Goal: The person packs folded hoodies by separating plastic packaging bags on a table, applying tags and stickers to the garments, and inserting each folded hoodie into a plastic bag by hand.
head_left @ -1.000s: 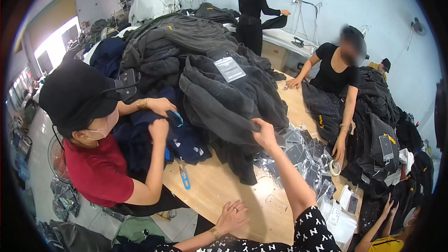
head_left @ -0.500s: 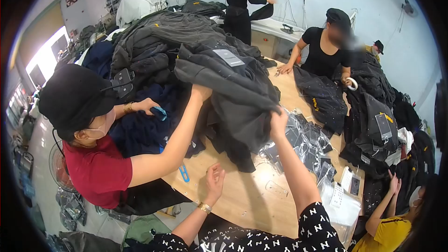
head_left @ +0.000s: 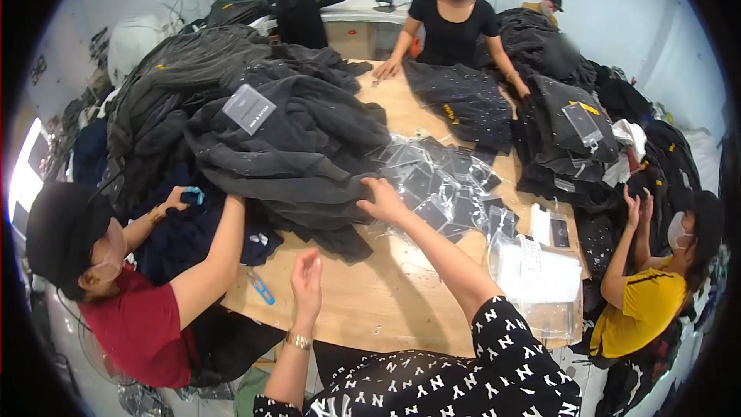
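Observation:
A dark grey garment (head_left: pixel 293 162) with a grey tag (head_left: pixel 249 108) lies draped over the heap on the table. My right hand (head_left: pixel 384 202) is at the garment's right edge, fingers apart, touching or just beside it. My left hand (head_left: pixel 307 282) is raised above the wooden tabletop, fingers stretched up, holding nothing. At the garment's left, a co-worker in a red shirt has one hand hidden beneath it and a small blue tool (head_left: pixel 191 195) in the other. Clear-bagged dark tags (head_left: pixel 444 185) are spread right of my right hand.
A blue cutter (head_left: pixel 263 290) lies on the tabletop (head_left: pixel 363 301) near the left edge. White packets (head_left: pixel 532 270) are at the right edge. A dark garment (head_left: pixel 463 104) lies before the co-worker in black opposite. Another person in yellow (head_left: pixel 644 313) is at right.
The grey garment has come down onto the heap, and my right hand has loosened from its edge. My left hand has turned fingers up. The head view has swung right.

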Action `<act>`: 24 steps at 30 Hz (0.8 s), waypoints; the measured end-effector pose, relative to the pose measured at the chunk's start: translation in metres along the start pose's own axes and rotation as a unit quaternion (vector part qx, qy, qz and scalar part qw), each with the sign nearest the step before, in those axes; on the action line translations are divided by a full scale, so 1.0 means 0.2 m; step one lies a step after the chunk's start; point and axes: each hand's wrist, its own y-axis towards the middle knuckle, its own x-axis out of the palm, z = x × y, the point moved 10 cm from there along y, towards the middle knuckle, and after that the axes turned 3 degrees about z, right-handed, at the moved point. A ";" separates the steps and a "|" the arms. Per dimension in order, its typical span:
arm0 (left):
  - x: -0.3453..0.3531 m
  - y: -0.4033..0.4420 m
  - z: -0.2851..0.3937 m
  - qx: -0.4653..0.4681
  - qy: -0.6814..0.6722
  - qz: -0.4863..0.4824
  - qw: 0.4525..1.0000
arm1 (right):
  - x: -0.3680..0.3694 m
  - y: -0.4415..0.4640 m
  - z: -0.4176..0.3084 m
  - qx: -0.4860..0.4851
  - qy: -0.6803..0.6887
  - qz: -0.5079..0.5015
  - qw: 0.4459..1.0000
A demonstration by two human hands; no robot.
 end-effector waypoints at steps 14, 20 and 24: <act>-0.07 0.30 -0.03 -0.028 0.014 0.064 0.997 | -0.88 -1.42 0.41 0.105 -0.157 0.354 0.916; 0.02 0.20 -0.08 -0.054 0.028 0.082 0.995 | -1.13 -2.17 1.01 0.524 -0.215 0.159 0.809; 0.12 0.16 -0.10 -0.061 0.028 0.062 0.996 | -0.99 -2.17 1.19 0.522 -0.189 0.140 0.820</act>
